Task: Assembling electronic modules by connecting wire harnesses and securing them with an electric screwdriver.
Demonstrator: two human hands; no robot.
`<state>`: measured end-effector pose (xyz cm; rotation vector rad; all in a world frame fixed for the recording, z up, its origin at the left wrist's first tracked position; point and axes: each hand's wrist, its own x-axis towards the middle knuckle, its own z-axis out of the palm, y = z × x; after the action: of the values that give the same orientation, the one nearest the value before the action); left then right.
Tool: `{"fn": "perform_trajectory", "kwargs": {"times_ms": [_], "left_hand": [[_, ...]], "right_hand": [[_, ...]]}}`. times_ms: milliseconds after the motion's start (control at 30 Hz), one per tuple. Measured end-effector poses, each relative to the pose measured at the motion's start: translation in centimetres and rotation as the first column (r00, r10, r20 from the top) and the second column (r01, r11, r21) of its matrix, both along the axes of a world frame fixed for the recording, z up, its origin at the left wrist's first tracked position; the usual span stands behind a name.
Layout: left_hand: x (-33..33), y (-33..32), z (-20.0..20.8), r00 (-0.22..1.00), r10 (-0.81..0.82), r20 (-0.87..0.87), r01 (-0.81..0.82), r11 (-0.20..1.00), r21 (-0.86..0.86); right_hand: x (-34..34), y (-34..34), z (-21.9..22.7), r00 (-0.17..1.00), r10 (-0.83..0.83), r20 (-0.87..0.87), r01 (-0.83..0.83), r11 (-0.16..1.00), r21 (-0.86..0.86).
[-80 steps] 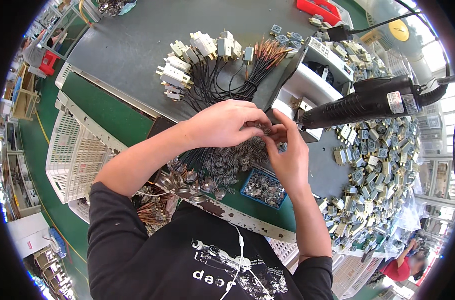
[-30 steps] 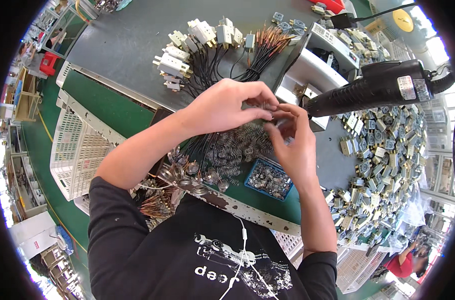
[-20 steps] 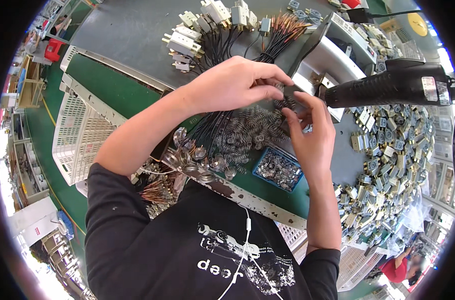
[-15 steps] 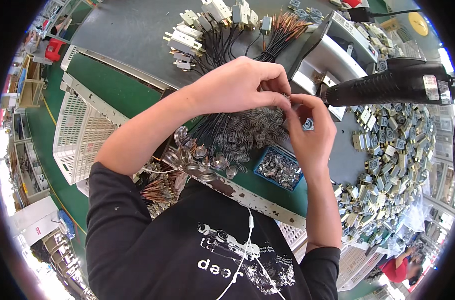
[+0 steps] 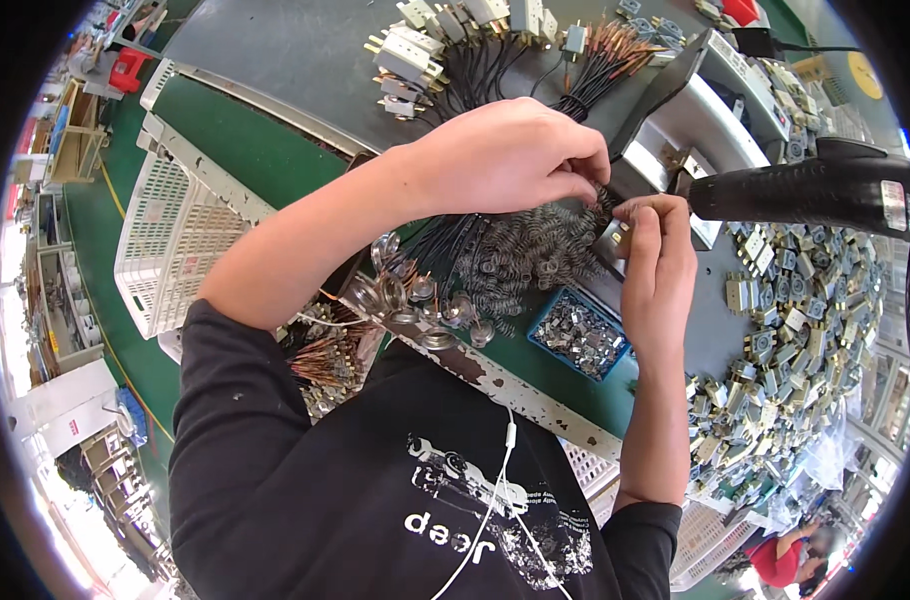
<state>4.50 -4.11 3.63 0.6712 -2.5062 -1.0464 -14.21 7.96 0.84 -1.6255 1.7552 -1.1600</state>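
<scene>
My left hand (image 5: 520, 160) reaches across from the left with its fingers curled together, tips over the upper edge of a heap of small metal coil springs (image 5: 535, 250). What they pinch, if anything, is too small to make out. Close beside it, my right hand (image 5: 660, 255) is closed in a pinch on a small pale plug part (image 5: 621, 232), mostly covered by the fingers. Below the hands, a blue tray (image 5: 581, 374) holds many small metal pieces. A metal fixture (image 5: 665, 140) stands just beyond the right hand.
A black power tool (image 5: 805, 190) juts in from the right. Many grey and cream plug parts (image 5: 805, 350) are piled at right. Wired plugs (image 5: 410, 55) and a copper-tipped cable bundle (image 5: 615, 50) lie at the back. Round metal cups (image 5: 410, 295) sit by the table's worn front edge (image 5: 495, 380).
My hands, touching at the fingertips before, have moved apart. The left stays over the springs; the right has turned, showing a pale part in its fingers. The whole view has shifted slightly.
</scene>
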Motion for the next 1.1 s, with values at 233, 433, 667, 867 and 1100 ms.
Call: {"fn": "perform_trajectory", "kwargs": {"times_ms": [233, 433, 667, 867, 1100], "left_hand": [[1.9, -0.3, 0.7, 0.985, 0.152, -0.081, -0.148, 0.988, 0.048], [2.5, -0.7, 0.8, 0.98, 0.167, -0.105, -0.163, 0.985, 0.046], [3.6, -0.7, 1.4, 0.977, 0.211, -0.043, -0.203, 0.969, 0.141], [4.2, -0.8, 1.5, 0.989, 0.148, -0.028, -0.145, 0.984, 0.102], [4.0, -0.4, 1.1, 0.997, 0.065, 0.031, -0.063, 0.995, -0.073]], "right_hand": [[3.3, 3.1, 0.1, 0.755, 0.553, -0.352, -0.602, 0.797, -0.038], [7.7, 3.2, -2.4, 0.721, 0.639, -0.27, -0.665, 0.747, -0.007], [7.6, 4.1, -3.0, 0.778, 0.599, 0.192, -0.602, 0.797, -0.047], [8.6, 4.8, -2.1, 0.337, -0.231, 0.913, -0.328, 0.88, 0.343], [5.8, 3.7, -0.3, 0.39, -0.209, 0.897, -0.578, 0.703, 0.415]]}}
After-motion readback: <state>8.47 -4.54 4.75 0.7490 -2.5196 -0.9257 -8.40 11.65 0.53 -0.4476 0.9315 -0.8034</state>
